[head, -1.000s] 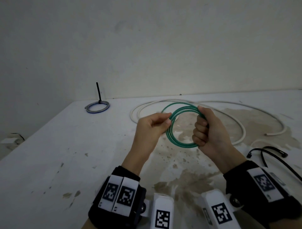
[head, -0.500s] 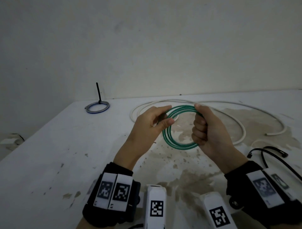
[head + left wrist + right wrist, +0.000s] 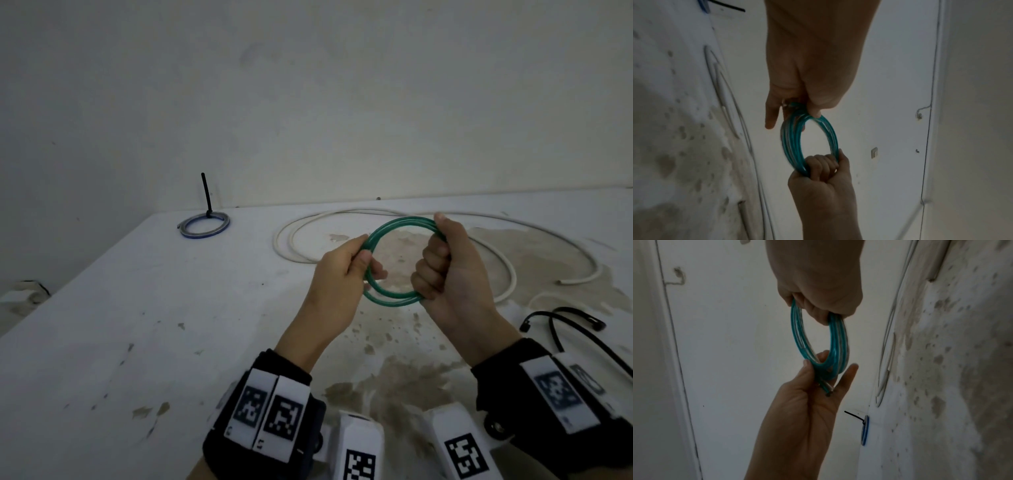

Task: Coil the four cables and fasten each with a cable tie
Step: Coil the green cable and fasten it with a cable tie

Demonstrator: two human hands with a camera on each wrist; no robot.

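A green cable [image 3: 394,298] wound into a small coil [image 3: 791,142] [image 3: 835,344] hangs in the air above the table. My right hand [image 3: 442,270] grips its right side in a fist. My left hand [image 3: 346,270] pinches its left side between thumb and fingers, with the cable's cut ends [image 3: 827,390] lying in the palm. A long white cable [image 3: 496,253] sprawls loose on the table behind. At the far left corner lies a blue-grey coil [image 3: 204,226] fastened with a black cable tie [image 3: 206,195] that sticks up.
Loose black cable ties [image 3: 575,325] lie at the right, near my right wrist. The white table [image 3: 102,325] is stained brown in the middle and front. A plain wall stands close behind the far edge.
The left hand has slid down along the coil's left side and taken a fresh pinch. The right fist has kept its grip and the coil has turned slightly.
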